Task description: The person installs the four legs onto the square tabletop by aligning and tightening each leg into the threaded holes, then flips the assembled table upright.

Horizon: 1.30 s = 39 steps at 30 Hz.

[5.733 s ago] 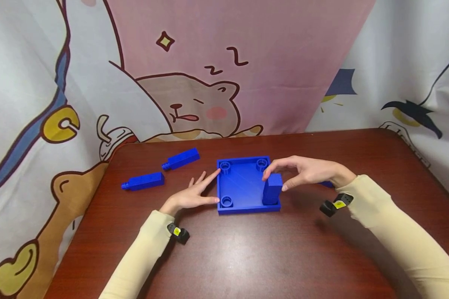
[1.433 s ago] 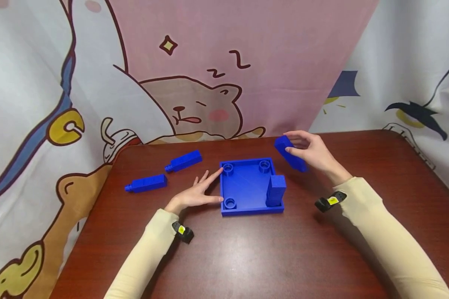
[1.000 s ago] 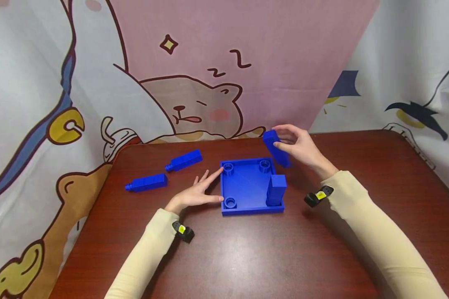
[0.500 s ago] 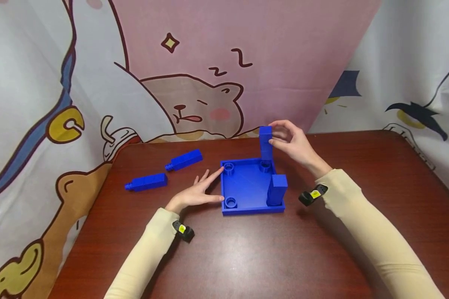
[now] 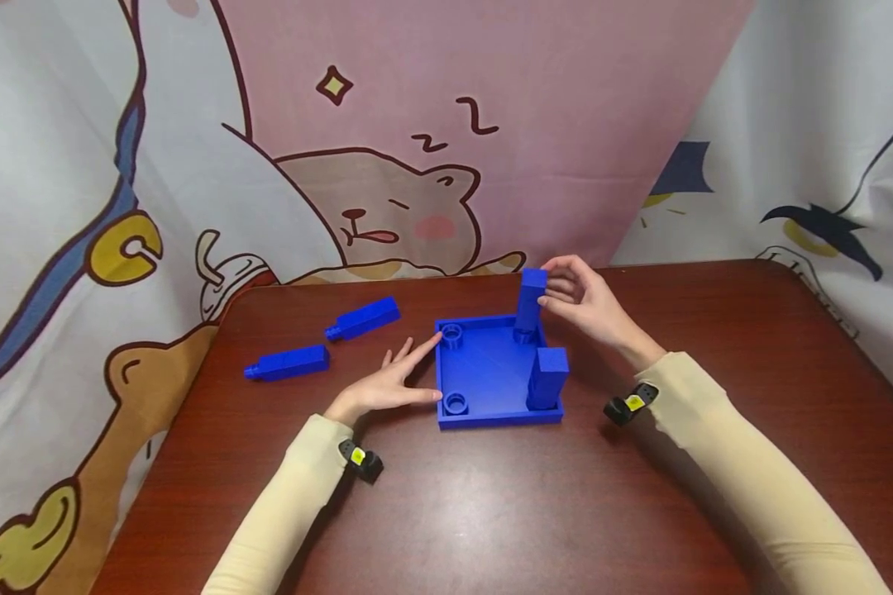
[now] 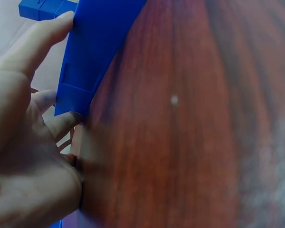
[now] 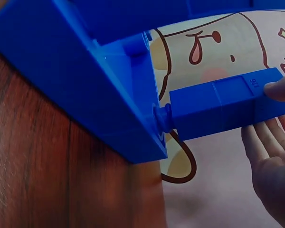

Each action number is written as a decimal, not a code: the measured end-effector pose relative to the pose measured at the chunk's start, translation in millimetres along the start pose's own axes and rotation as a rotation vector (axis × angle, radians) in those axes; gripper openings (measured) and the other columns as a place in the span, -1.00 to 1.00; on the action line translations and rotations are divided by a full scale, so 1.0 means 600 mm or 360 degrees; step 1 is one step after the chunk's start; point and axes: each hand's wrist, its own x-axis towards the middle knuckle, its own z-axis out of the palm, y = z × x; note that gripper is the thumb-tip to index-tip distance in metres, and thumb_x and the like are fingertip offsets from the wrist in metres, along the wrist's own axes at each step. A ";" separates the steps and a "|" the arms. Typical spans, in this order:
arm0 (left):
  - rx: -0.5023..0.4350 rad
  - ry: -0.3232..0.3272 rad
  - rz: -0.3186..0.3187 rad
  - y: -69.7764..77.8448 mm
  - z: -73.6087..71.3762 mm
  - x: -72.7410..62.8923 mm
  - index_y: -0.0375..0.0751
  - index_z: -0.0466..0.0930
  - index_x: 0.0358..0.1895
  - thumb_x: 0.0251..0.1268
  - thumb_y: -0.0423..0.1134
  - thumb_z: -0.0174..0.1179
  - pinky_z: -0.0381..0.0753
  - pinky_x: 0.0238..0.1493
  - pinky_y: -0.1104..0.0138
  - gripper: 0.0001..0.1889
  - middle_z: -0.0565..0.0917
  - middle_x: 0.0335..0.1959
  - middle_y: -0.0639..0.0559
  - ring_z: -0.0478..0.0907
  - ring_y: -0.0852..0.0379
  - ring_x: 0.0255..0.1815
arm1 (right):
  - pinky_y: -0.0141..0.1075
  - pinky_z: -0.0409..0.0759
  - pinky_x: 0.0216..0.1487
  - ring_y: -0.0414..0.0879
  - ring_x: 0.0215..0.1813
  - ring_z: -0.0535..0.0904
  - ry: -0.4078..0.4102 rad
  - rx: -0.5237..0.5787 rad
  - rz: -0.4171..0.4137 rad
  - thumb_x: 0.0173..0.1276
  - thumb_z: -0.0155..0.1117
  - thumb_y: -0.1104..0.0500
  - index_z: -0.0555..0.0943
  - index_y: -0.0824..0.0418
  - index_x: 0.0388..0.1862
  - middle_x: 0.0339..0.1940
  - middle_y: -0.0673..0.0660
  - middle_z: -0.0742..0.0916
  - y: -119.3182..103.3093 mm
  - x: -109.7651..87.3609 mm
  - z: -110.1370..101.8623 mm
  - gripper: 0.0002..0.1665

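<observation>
A shallow blue square base (image 5: 487,372) with raised edges and round corner sockets lies on the table. My left hand (image 5: 387,384) rests against its left side, thumb and index finger extended to the wall. My right hand (image 5: 586,306) pinches a blue square post (image 5: 532,299) near its top, thumb on one side and fingers on the other. This post stands upright over the far right socket; in the right wrist view its narrow threaded end (image 7: 164,118) is at the socket's mouth. Another blue post (image 5: 549,378) stands unheld in the near right corner.
Two more blue posts (image 5: 363,319) lie on the table left of the base, threaded ends pointing left. The left corners hold bare sockets (image 5: 456,404). Behind the brown table (image 5: 461,512) hangs a cartoon-print curtain (image 5: 551,124).
My right hand has left the near right post and taken another from the right. It has brought this post over the far right corner, turned it upright and lowered it. The left hand stays put.
</observation>
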 end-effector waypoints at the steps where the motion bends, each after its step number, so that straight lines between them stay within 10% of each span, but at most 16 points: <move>1: -0.0003 0.0000 0.0002 0.000 0.000 0.000 0.18 -0.25 0.57 0.26 0.12 0.24 -0.52 0.37 -0.12 -0.03 -0.11 0.57 0.04 -0.46 -0.11 0.53 | -0.37 0.54 0.04 -0.13 0.04 0.59 -0.0020 -0.0034 0.0000 0.20 0.21 0.59 0.30 0.52 0.12 0.00 0.22 0.58 -0.001 0.001 -0.002 -0.48; 13: -0.0008 -0.0004 -0.0017 -0.003 -0.001 -0.001 0.20 -0.25 0.57 0.27 0.10 0.23 -0.52 0.38 -0.07 -0.04 -0.11 0.56 0.10 -0.46 -0.07 0.53 | 0.12 0.34 0.25 0.14 0.34 0.36 -0.0583 -0.0431 0.0070 0.35 0.21 0.40 0.26 0.27 0.44 0.37 0.21 0.42 -0.036 0.023 -0.034 -0.30; 22: -0.0006 -0.0003 -0.0007 0.000 -0.002 0.000 0.19 -0.25 0.57 0.26 0.11 0.23 -0.52 0.38 -0.10 -0.03 -0.11 0.57 0.07 -0.45 -0.10 0.53 | -0.16 0.32 0.31 0.14 0.40 0.30 -0.0776 -0.0501 0.0012 0.42 0.07 0.42 0.30 0.28 0.43 0.37 0.23 0.45 -0.045 0.040 -0.044 -0.40; 29: -0.0016 0.0005 0.0004 0.000 -0.001 0.000 0.18 -0.23 0.57 0.26 0.09 0.25 -0.52 0.37 -0.12 -0.03 -0.11 0.57 0.03 -0.46 -0.12 0.52 | -0.01 0.41 0.23 0.04 0.27 0.46 -0.0720 -0.0549 0.0131 0.43 0.14 0.33 0.44 0.22 0.33 0.25 0.16 0.56 -0.050 0.040 -0.039 -0.51; 39: -0.0028 0.0005 0.0013 -0.003 -0.002 -0.001 0.19 -0.23 0.57 0.26 0.08 0.25 -0.53 0.37 -0.12 -0.04 -0.11 0.57 0.06 -0.46 -0.12 0.52 | -0.06 0.54 -0.11 0.14 -0.10 0.61 -0.0286 -0.0731 0.0066 0.13 0.45 0.40 0.56 0.40 0.01 -0.15 0.25 0.70 -0.093 0.025 0.004 -0.56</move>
